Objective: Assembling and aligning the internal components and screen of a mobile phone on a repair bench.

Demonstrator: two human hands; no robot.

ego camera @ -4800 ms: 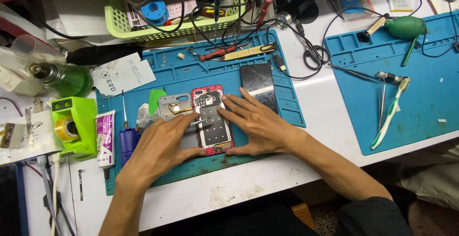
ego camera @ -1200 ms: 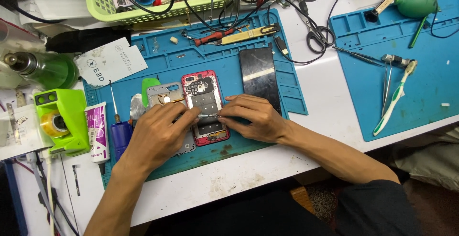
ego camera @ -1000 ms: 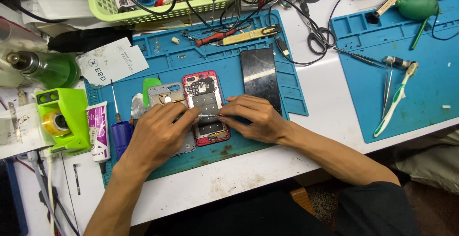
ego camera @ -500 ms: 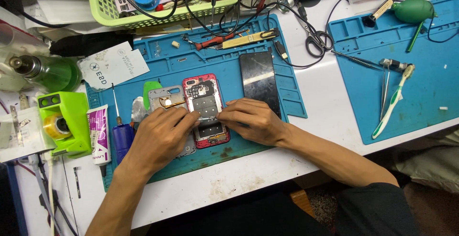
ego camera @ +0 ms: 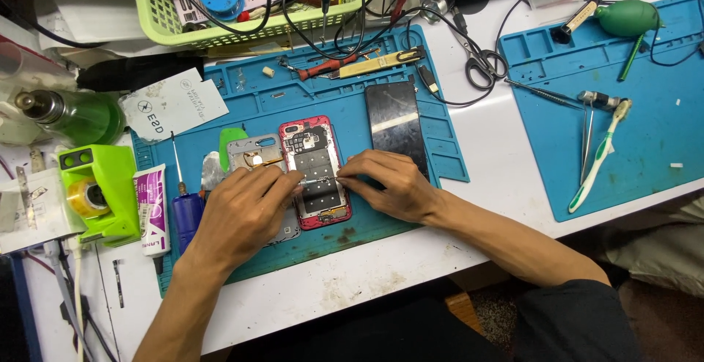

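1. the left hand [ego camera: 242, 211] lies low on the blue mat [ego camera: 257, 105], fingers curled, tips pinching at the middle of the open red phone [ego camera: 317, 173]; whether they grip any small part, i cannot tell.
2. the right hand [ego camera: 389, 184] comes in from 3 o'clock, fingertips narrowed onto the same spot.
3. the phone lies flat at the mat's centre, with a grey metal plate [ego camera: 253, 156] touching it at 9 o'clock.
4. a dark screen panel [ego camera: 396, 121] sits at the phone's 1 o'clock.
5. a blue-handled screwdriver [ego camera: 185, 204] lies at 9 o'clock of the left hand.
6. a green basket [ego camera: 242, 17] stands at 12 o'clock on the desk [ego camera: 499, 142].
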